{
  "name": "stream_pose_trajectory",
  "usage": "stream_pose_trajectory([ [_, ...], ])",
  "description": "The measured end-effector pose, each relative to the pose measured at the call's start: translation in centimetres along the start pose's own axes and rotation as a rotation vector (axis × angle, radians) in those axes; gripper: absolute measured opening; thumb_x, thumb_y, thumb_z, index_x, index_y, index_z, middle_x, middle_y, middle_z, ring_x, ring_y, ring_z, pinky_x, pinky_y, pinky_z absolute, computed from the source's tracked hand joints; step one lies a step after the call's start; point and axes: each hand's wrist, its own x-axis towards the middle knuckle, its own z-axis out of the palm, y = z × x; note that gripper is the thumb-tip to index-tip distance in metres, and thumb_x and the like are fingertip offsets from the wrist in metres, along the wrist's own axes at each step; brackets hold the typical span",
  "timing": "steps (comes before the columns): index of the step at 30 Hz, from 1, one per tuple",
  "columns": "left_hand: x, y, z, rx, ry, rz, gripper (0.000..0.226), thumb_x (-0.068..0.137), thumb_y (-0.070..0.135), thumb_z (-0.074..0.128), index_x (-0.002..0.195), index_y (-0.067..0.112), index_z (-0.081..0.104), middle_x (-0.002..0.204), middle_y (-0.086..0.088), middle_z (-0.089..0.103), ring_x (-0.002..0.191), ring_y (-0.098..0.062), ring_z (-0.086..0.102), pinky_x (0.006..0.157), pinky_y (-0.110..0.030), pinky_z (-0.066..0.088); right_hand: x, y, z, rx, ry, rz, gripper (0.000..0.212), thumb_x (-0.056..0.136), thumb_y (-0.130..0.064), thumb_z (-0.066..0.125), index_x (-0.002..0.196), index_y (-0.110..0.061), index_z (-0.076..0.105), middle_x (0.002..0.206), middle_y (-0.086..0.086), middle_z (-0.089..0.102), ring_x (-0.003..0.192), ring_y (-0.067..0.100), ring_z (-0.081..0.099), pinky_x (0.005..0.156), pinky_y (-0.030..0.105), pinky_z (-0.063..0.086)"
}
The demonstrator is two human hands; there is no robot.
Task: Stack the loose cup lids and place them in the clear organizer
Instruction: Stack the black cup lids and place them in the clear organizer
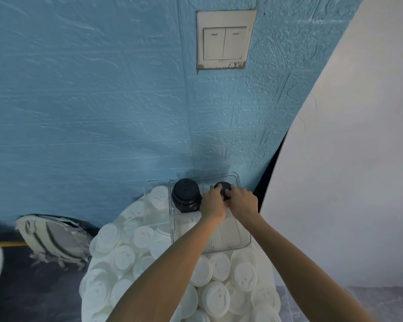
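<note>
Held lids: small round black plastic lid stack (223, 189), low in clear plastic organizer (242, 238)
Left hand (213, 203): fingers curled, gripping it
Right hand (241, 201): gripping it too

two stacks of black round plastic cup lids (186, 194) (222, 188) inside one clear plastic organizer (239, 242). dozens of loose white round plastic cup lids (215, 296) on one round table (130, 211), too many to count. two bare hands (213, 203) (242, 202). one beige double wall switch (225, 43).
</note>
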Motion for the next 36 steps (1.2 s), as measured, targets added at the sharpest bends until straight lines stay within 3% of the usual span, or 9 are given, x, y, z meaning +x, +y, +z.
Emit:
stream_pose_trajectory([
  [4, 0.0, -0.1, 0.2, 0.006, 0.003, -0.008, 0.039, 0.103, 0.008, 0.046, 0.141, 0.015, 0.054, 0.132, -0.011, 0.056, 0.119, -0.039, 0.059, 0.081, -0.045, 0.047, -0.2, -0.1, -0.2, 0.022, -0.002, -0.002, 0.02, 0.102, -0.025, 0.057, 0.118, -0.015, 0.06, 0.105, 0.007, 0.07, 0.096, 0.031, 0.07, 0.065, 0.032, 0.044],
  [10, -0.4, 0.1, -0.5, -0.039, 0.012, 0.011, 0.048, 0.104, 0.01, 0.048, 0.151, 0.02, 0.048, 0.142, -0.011, 0.056, 0.129, -0.036, 0.055, 0.097, -0.046, 0.048, -0.3, -0.1, -1.3, 0.16, 0.028, -0.013, 0.012, 0.093, -0.016, 0.063, 0.102, -0.018, 0.072, 0.108, 0.004, 0.066, 0.088, 0.028, 0.067, 0.065, 0.031, 0.044],
  [17, -2.0, 0.8, -2.9, -0.259, -0.015, 0.04, 0.046, 0.108, 0.02, 0.045, 0.154, 0.023, 0.045, 0.151, -0.007, 0.053, 0.138, -0.029, 0.049, 0.111, -0.04, 0.041, -1.7, -0.9, -3.1, 0.285, 0.046, 0.021, 0.029, 0.095, -0.019, 0.052, 0.117, -0.028, 0.069, 0.119, 0.006, 0.059, 0.099, 0.034, 0.064, 0.072, 0.035, 0.044],
  [20, -3.7, 1.8, -5.2, -0.421, -0.019, 0.103, 0.038, 0.107, 0.022, 0.045, 0.143, 0.024, 0.057, 0.135, -0.001, 0.067, 0.126, -0.02, 0.06, 0.102, -0.03, 0.045, -3.2, -2.0, -5.0, 0.411, 0.143, 0.055, 0.034, 0.1, -0.019, 0.05, 0.129, -0.026, 0.065, 0.127, 0.008, 0.06, 0.113, 0.036, 0.062, 0.08, 0.034, 0.038],
  [23, -6.2, 2.0, -8.2, -0.565, 0.066, 0.155, 0.032, 0.108, 0.027, 0.047, 0.136, 0.023, 0.062, 0.128, 0.0, 0.069, 0.109, -0.006, 0.061, 0.093, -0.023, 0.043, -5.1, -3.6, -7.1, 0.578, 0.27, 0.044, 0.033, 0.1, -0.021, 0.054, 0.132, -0.021, 0.064, 0.134, 0.004, 0.063, 0.118, 0.026, 0.062, 0.085, 0.029, 0.038],
  [25, -7.6, 1.3, -10.2, -0.655, 0.133, 0.174, 0.031, 0.107, 0.031, 0.05, 0.135, 0.024, 0.061, 0.128, 0.001, 0.069, 0.102, -0.001, 0.059, 0.097, -0.026, 0.045, -6.5, -5.0, -8.4, 0.705, 0.329, 0.009, 0.031, 0.099, -0.026, 0.058, 0.129, -0.022, 0.066, 0.13, -0.003, 0.066, 0.117, 0.019, 0.063, 0.09, 0.028, 0.041],
  [28, -9.3, -0.6, -12.9, -0.746, 0.215, 0.199, 0.029, 0.106, 0.033, 0.053, 0.132, 0.029, 0.062, 0.121, 0.006, 0.068, 0.108, -0.013, 0.066, 0.102, -0.039, 0.052, -8.3, -7.5, -9.7, 0.881, 0.362, -0.067, 0.028, 0.098, -0.031, 0.062, 0.124, -0.026, 0.068, 0.12, -0.012, 0.069, 0.108, 0.014, 0.068, 0.099, 0.035, 0.052],
  [31, -10.7, -3.2, -15.0, -0.826, 0.253, 0.176, 0.024, 0.104, 0.036, 0.056, 0.127, 0.036, 0.064, 0.114, 0.015, 0.064, 0.111, -0.019, 0.068, 0.103, -0.046, 0.054, -10.3, -10.3, -10.1, 1.015, 0.34, -0.153, 0.025, 0.097, -0.031, 0.065, 0.122, -0.029, 0.069, 0.114, -0.017, 0.07, 0.098, 0.013, 0.072, 0.095, 0.038, 0.056],
  [36, -12.7, -7.4, -16.3, -0.873, 0.338, 0.231, 0.021, 0.09, 0.051, 0.057, 0.109, 0.051, 0.065, 0.119, 0.005, 0.069, 0.108, -0.022, 0.07, 0.102, -0.052, 0.053, -13.8, -14.1, -8.6, 1.156, 0.315, -0.28, 0.023, 0.1, -0.031, 0.064, 0.122, -0.026, 0.068, 0.111, -0.014, 0.069, 0.085, 0.013, 0.074, 0.08, 0.031, 0.058],
])
